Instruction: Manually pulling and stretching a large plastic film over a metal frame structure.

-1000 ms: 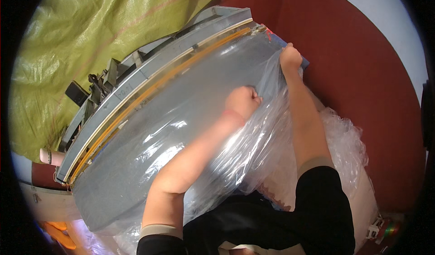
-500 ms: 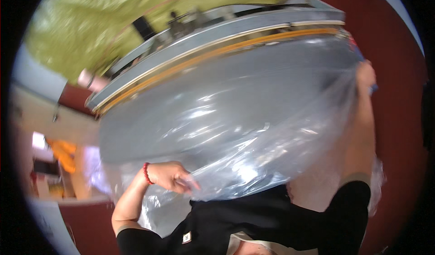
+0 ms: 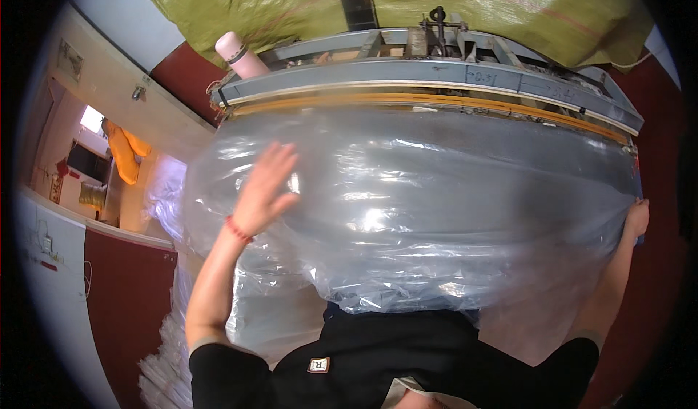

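A wide sheet of clear plastic film (image 3: 436, 191) spreads across the grey surface of a long bench-like machine, its near edge bunched in wrinkles against my black shirt. My left hand (image 3: 267, 189), with a red bead bracelet at the wrist, is over the left part of the film, palm down and fingers stretched out. Whether it presses on the film or hovers just above cannot be made out. Far to the right, my right hand (image 3: 638, 218) has its fingers closed on the film's side edge.
Behind the film runs a grey metal frame (image 3: 407, 73) with an orange strip (image 3: 436, 100) along it. A pink bottle (image 3: 241, 54) stands at its left end. Yellow-green tarp (image 3: 291, 5) covers the back. More crumpled film (image 3: 171, 369) lies at lower left, below a doorway.
My left hand has moved from the film's near edge by my body farther out over the sheet, its fingers now straightened. My right hand stays at the right edge. The view has turned.
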{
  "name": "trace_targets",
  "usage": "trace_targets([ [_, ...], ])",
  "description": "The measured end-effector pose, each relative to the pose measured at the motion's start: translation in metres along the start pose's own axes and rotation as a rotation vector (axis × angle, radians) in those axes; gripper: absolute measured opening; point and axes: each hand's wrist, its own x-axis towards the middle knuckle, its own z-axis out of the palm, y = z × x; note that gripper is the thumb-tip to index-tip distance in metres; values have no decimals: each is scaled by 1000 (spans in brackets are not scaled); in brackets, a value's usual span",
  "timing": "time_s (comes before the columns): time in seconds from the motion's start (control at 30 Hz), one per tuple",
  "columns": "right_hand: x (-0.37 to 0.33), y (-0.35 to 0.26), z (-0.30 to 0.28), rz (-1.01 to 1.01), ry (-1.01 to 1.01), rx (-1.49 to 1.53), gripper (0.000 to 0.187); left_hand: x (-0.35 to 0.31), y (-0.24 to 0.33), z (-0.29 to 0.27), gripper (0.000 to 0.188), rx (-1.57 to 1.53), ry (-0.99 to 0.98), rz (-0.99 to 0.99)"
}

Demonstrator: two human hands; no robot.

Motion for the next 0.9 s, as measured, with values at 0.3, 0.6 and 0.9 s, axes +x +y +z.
trace_targets([
  [0.3,10,10,6,11,-40,6,34,22,-58,75,53,20,-16,-220],
  [0.6,45,83,40,110,-33,1175,35,58,-81,96,21,77,249,-297],
  [0.9,18,130,-29,121,-31,1255,35,80,-76,104,16,12,466,-330],
])
